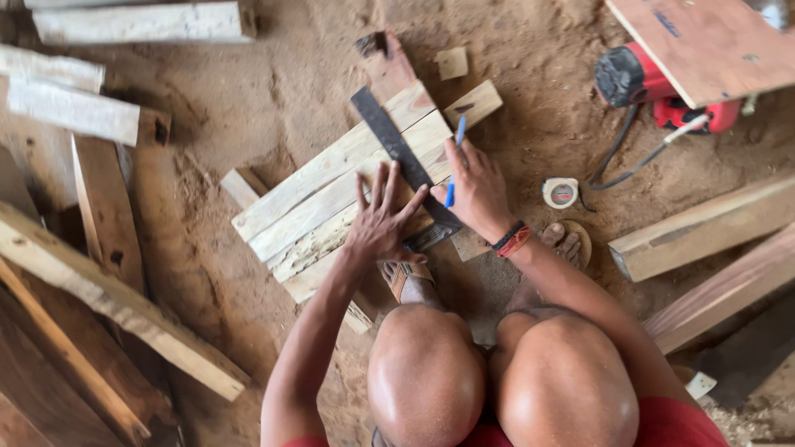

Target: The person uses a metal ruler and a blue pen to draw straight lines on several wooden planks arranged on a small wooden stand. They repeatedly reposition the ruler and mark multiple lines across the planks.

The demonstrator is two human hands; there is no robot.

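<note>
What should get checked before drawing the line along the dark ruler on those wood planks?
1. Left hand pressing the dark metal ruler flat: ok, fingers spread on it.
2. Ruler lying across the planks: ok, it crosses them at a slant.
3. Blue pen gripped in the right hand: ok.
4. Pen tip against the ruler's edge: cannot tell, the hand hides the tip.
5. Planks lying flat side by side on the sandy ground: ok.
6. Tape measure out of the way: ok, it sits apart to the right.
</note>
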